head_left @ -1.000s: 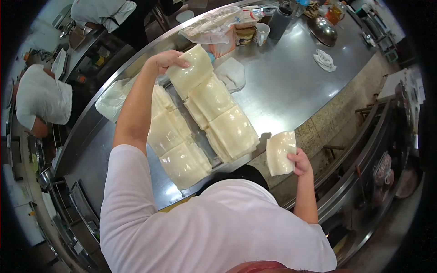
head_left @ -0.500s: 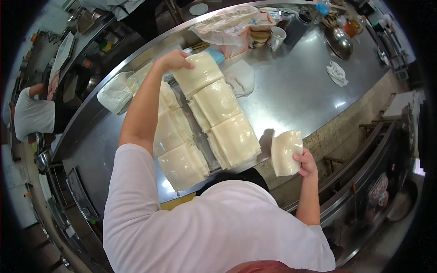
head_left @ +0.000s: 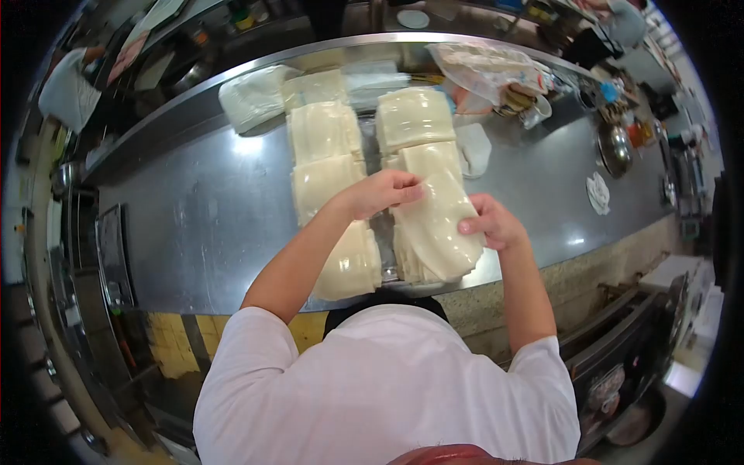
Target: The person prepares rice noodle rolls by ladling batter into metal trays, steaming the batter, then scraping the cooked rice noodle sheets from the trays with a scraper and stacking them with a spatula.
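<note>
Steel counter (head_left: pixel 209 232): L hand (head_left: pixel 384 192) & R hand (head_left: pixel 488 223) pinch top dough sheet (head_left: pixel 438 213) at opposite edges (prob. keeps it flat, square on stack (head_left: pixel 418 267)).

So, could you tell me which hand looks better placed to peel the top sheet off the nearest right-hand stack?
Probably the right hand: it sits at the free outer edge of the top sheet. The left hand rests on top, with its arm reaching across the other column.
</note>
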A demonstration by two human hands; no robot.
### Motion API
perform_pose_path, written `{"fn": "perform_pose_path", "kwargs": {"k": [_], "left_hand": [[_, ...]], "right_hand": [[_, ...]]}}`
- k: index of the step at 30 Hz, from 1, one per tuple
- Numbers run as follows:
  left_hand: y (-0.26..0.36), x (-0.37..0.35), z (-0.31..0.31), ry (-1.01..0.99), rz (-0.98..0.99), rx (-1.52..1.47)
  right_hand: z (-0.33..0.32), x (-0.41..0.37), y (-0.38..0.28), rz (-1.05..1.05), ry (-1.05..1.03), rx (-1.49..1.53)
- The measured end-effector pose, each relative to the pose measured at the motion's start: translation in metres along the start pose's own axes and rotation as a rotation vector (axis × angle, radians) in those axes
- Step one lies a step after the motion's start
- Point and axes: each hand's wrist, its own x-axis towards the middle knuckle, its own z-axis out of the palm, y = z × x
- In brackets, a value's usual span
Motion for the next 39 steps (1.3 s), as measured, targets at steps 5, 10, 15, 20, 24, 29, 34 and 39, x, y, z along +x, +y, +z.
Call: {"fn": "perform_pose_path", "kwargs": {"k": [5, 10, 15, 20, 24, 29, 34, 39], "left_hand": [[-0.014, -0.051, -0.046, 0.27, -0.047, -0.131], [-0.002, -0.072, -0.104, 0.56, 0.055, -0.196], [0.021, -0.072, -0.159, 0.748, 0.104, -0.156], [0.001, -0.059, -0.202, 0.819, 0.002, -0.061], [-0.008, -0.054, -0.206, 0.883, 0.033, -0.124], [-0.002, -0.055, -0.204, 0.867, 0.093, -0.149], [0.0, -0.057, -0.201, 0.907, 0.031, -0.095], [-0.012, -0.051, -0.21, 1.178, 0.025, 0.503]], "right_hand": [[0.024, 0.1, -0.024, 0.165, -0.111, -0.161], [0.031, 0.2, -0.046, 0.143, -0.105, -0.216], [0.038, 0.29, -0.072, -0.002, 0.111, -0.275], [0.036, 0.324, -0.045, -0.063, 0.392, -0.315], [0.022, 0.328, -0.024, -0.117, 0.424, -0.357], [0.052, 0.317, -0.035, -0.235, 0.452, -0.387], [0.046, 0.324, -0.027, -0.206, 0.605, -0.669], [0.035, 0.298, -0.043, -0.323, 0.67, -0.646]]}}
